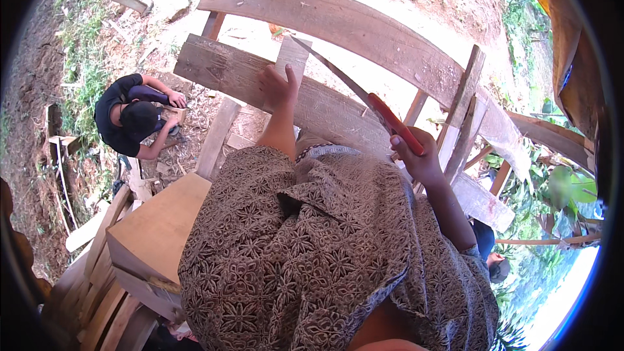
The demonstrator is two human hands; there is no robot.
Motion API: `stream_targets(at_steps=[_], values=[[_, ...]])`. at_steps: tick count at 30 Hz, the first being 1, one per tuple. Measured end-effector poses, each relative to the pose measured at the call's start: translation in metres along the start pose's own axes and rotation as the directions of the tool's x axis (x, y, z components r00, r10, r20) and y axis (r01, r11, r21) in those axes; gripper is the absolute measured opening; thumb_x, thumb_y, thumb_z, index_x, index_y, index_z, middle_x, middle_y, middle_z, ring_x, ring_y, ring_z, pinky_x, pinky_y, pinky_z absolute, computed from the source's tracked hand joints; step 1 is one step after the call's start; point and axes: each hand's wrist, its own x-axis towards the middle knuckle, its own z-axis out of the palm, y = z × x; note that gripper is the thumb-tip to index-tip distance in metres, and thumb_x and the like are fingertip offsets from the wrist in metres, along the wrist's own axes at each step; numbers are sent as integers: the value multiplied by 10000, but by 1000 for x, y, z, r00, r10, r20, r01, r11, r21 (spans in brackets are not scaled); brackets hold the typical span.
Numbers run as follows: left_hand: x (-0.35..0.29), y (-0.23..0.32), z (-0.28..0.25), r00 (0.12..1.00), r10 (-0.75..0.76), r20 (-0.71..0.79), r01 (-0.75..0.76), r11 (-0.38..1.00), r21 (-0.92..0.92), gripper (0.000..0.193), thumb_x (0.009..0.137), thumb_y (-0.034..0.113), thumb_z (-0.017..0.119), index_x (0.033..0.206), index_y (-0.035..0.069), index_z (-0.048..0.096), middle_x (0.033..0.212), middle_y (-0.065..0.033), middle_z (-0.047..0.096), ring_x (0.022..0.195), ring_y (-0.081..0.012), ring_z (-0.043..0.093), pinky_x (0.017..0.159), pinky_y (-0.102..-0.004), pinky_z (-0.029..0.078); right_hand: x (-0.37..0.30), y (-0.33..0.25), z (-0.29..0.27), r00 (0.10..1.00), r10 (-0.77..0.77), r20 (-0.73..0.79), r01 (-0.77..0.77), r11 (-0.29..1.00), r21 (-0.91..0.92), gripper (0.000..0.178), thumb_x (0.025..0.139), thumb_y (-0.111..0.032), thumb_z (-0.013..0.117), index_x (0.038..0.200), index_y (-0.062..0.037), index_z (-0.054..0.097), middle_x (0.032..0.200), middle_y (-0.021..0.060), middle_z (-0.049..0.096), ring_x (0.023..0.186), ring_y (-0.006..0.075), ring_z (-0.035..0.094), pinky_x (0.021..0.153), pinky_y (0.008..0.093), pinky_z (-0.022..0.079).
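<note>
My left hand [279, 86] grips a short, pale piece of wood [294, 52] from its near end, over a wide weathered plank [227, 68]. The thumb sticks up along the piece, and its other fingers are partly hidden. In my right hand [419, 156] is a handsaw [398, 125], its red handle wrapped by the fingers. The saw blade [338, 77] slants up and left across the plank, with its tip by the far right part of the pale piece. Whether the teeth touch the wood I cannot tell.
Beyond the plank runs another long curved-looking board [312, 6], joined to upright posts [467, 84] at the right. A person in black [133, 117] crouches on the ground at left, hands on a small wood block. A plywood-topped box [162, 221] stands at my left. Another person [497, 266] is partly visible at right.
</note>
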Motion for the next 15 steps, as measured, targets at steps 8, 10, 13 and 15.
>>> stream_targets(at_steps=[8,10,13,15], values=[[5,2,-5,995,91,-44,-89,994,56,464,934,455,605,1126,40,528,1108,-194,573,1062,-380,581,904,-531,469,11,-10,-17,998,-31,51,31,999,14,332,1013,-291,678,848,-4,696,652,1,593,578,75,556,527,273,436],[4,-2,-9,989,139,-44,-137,989,58,457,923,441,618,1122,40,527,1104,-191,579,1064,-374,583,906,-524,473,19,-8,-20,995,-44,94,44,999,5,345,1015,-302,674,830,-11,695,643,-7,579,586,75,532,531,276,412],[1,-1,-18,988,154,-6,-154,986,61,449,917,427,623,1121,39,524,1100,-186,583,1067,-371,582,911,-516,475,28,-9,-12,992,-27,123,26,1000,16,388,1011,-320,679,768,-18,658,621,-20,534,593,76,467,532,293,355],[-3,12,-24,991,135,-12,-134,990,51,440,918,419,618,1117,39,521,1090,-183,584,1066,-369,582,914,-516,475,38,1,0,991,1,136,0,1000,-8,400,1006,-317,687,745,-19,635,612,-23,518,588,75,453,525,302,344]])
